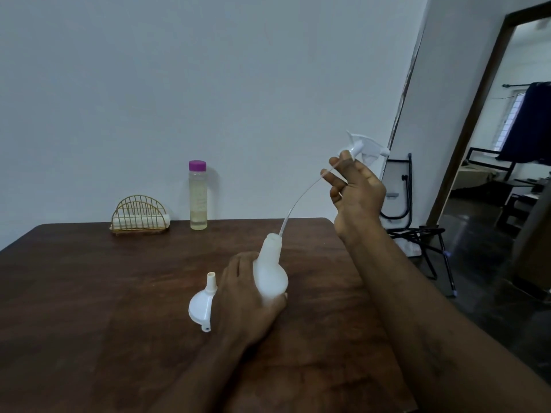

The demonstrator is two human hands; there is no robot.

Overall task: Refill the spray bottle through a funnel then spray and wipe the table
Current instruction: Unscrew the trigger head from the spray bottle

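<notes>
Step 1, opening: your left hand [244, 296] grips the spray bottle [269, 278]; your right hand [357, 192] pinches the spray head [367, 148]. Next, clear the tube [298, 200] and seat the funnel [200, 304].

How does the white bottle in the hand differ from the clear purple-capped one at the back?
The opaque white bulbous plastic bottle is uncapped; the clear cylindrical bottle with a purple cap is closed. The white one is tilted, gripped by the left hand; the clear one stands upright, untouched. The clear one shows pale liquid; the white one hides its contents.
</notes>
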